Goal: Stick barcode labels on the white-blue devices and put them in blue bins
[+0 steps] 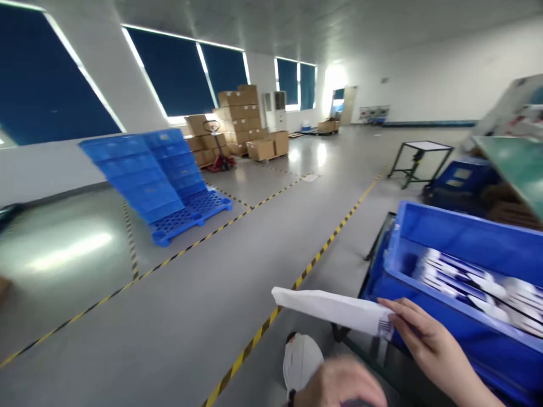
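My right hand [426, 339] comes in from the lower right and pinches one end of a long flat white packet [335, 308] with a barcode near my fingers. The packet sticks out to the left over the floor. Just behind this hand stands a blue plastic bin [458, 232] with several blurred white and dark blue packets [470, 285] in it. My left hand [341, 384] is at the bottom edge, smeared by motion, with its fingers hidden. It is next to a rounded white object [302, 359] that I cannot make out.
Blue plastic pallets [156, 178] lean at the left. Stacked cardboard boxes [240, 121] and a red pallet jack [220, 161] stand at the back. Yellow-black tape [316, 260] crosses the grey floor. A small metal table [419, 158] and a green surface [515, 164] are at the right.
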Tool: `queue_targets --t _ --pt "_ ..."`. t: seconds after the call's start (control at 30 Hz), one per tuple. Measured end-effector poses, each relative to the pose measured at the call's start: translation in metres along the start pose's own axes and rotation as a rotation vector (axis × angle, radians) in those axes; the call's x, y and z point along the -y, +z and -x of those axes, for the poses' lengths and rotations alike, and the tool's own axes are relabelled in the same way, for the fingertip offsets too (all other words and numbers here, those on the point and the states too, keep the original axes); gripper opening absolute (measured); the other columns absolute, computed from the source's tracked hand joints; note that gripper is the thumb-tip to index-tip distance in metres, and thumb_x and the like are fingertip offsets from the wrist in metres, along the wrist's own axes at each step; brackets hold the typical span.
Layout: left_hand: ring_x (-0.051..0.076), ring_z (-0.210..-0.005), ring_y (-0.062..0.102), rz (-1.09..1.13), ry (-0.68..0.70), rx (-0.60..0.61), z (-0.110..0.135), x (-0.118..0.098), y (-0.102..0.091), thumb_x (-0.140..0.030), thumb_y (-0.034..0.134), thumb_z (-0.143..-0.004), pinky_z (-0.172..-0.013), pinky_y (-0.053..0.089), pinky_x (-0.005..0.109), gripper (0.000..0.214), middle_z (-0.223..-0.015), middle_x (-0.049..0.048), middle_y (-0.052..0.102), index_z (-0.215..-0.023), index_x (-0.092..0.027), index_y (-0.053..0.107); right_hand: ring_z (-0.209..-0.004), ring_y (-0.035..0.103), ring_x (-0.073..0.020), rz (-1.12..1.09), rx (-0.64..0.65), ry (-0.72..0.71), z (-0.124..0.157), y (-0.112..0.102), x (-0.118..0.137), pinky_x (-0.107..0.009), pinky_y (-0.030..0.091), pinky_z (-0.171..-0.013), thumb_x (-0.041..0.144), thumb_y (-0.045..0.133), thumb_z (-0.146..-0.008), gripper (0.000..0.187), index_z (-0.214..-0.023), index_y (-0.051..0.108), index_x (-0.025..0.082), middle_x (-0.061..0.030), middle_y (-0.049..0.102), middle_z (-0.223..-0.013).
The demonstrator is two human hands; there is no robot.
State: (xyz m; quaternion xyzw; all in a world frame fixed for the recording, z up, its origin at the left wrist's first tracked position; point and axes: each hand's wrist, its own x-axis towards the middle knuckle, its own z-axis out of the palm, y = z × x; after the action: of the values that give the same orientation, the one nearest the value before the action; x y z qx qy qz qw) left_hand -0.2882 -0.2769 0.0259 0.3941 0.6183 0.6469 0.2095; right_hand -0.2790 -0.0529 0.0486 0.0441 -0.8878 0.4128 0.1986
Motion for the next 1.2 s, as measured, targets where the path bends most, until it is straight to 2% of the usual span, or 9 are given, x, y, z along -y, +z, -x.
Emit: queue_targets --t 0.1,0.23,0.33,0.6,0.7,0.83,1.0,1.1,1.2 --pt "0.031 -0.124 0.046 -0.348 0.162 -0.153 -0.044 -0.012 -0.003 -0.036 0.069 -0.073 -0.112 0.019 0.049 0.047 -0.127 0.0086 0.058 -0.119 -0.031 0.059 -0.081 0.065 -0.0198 -0.019 -0.037 0.116 0.013 -0.027 0.001 -0.025 0.054 -0.065 0.039 0.049 -0.084 0.028 -0.096 0.069 0.024 -0.0061 0.068 -0.09" --pt "0.027 -0.093 0.062 -0.571 0.248 -0.026 -0.099 -0.005 0.021 -0.033 0.064 -0.078 -0.095 0.041 0.043 0.036 -0.097 0.0104 0.069 -0.113 -0.027 0.061 -0.082 0.065 -0.0204 -0.011 -0.13 0.245 0.04 -0.041 -0.001 -0.027 0.054 -0.07 0.04 0.049 -0.085 0.027 -0.095 0.068 0.022 -0.0068 0.068 -0.089" --pt "0.025 -0.081 0.062 -0.577 0.196 0.067 -0.113 0.0 0.043 -0.028 0.058 -0.082 -0.075 0.043 0.035 0.019 -0.084 0.0091 0.068 -0.1 -0.023 0.065 -0.08 0.063 -0.02 0.036 -0.156 0.288 0.062 -0.052 0.0 -0.028 0.053 -0.068 0.038 0.044 -0.088 0.029 -0.095 0.067 0.022 -0.0069 0.066 -0.087" --pt "0.019 -0.068 0.06 -0.719 0.388 0.221 -0.105 -0.029 0.095 -0.019 0.055 -0.084 -0.063 0.036 0.03 0.013 -0.071 0.0048 0.066 -0.073 -0.02 0.061 -0.072 0.06 -0.0166 0.308 -0.022 0.372 0.111 -0.096 0.037 -0.028 0.05 -0.064 0.029 0.042 -0.09 0.022 -0.094 0.062 0.022 -0.0051 0.061 -0.085" --pt "0.018 -0.066 0.06 -0.766 0.479 0.262 -0.097 -0.042 0.123 -0.017 0.055 -0.083 -0.06 0.035 0.029 0.013 -0.069 0.0042 0.065 -0.071 -0.02 0.059 -0.073 0.06 -0.0148 0.508 -0.013 0.261 0.134 -0.115 0.052 -0.027 0.048 -0.064 0.022 0.045 -0.088 0.018 -0.09 0.062 0.022 -0.0055 0.06 -0.092" --pt "0.018 -0.065 0.059 -0.779 0.493 0.364 -0.087 -0.058 0.165 -0.017 0.054 -0.081 -0.06 0.035 0.028 0.015 -0.067 0.0043 0.064 -0.068 -0.021 0.06 -0.073 0.057 -0.0166 0.786 -0.097 0.088 0.176 -0.133 0.061 -0.031 0.045 -0.066 0.009 0.048 -0.083 0.02 -0.076 0.064 0.019 -0.0058 0.06 -0.086" --pt "0.018 -0.069 0.06 -0.82 0.327 0.563 -0.086 -0.083 0.22 -0.022 0.049 -0.083 -0.063 0.038 0.026 0.018 -0.073 0.0036 0.067 -0.071 -0.02 0.063 -0.077 0.054 -0.0208 0.891 -0.194 0.03 0.244 -0.154 0.085 -0.037 0.042 -0.069 0.006 0.048 -0.081 0.018 -0.073 0.061 0.016 -0.0078 0.061 -0.082" --pt "0.018 -0.072 0.06 -0.898 0.292 0.584 -0.088 -0.096 0.25 -0.023 0.046 -0.083 -0.064 0.039 0.026 0.021 -0.075 0.0033 0.068 -0.071 -0.02 0.063 -0.085 0.054 -0.0204 0.851 -0.237 -0.022 0.296 -0.177 0.118 -0.036 0.043 -0.072 0.007 0.042 -0.085 0.02 -0.081 0.06 0.016 -0.009 0.061 -0.091" --pt "0.02 -0.07 0.06 -0.949 0.323 0.575 -0.084 -0.106 0.281 -0.022 0.041 -0.084 -0.064 0.039 0.028 0.025 -0.073 0.0059 0.066 -0.07 -0.018 0.061 -0.097 0.053 -0.0187 0.648 -0.427 -0.027 0.349 -0.207 0.145 -0.034 0.044 -0.081 0.008 0.039 -0.087 0.026 -0.1 0.058 0.02 -0.0098 0.059 -0.105"
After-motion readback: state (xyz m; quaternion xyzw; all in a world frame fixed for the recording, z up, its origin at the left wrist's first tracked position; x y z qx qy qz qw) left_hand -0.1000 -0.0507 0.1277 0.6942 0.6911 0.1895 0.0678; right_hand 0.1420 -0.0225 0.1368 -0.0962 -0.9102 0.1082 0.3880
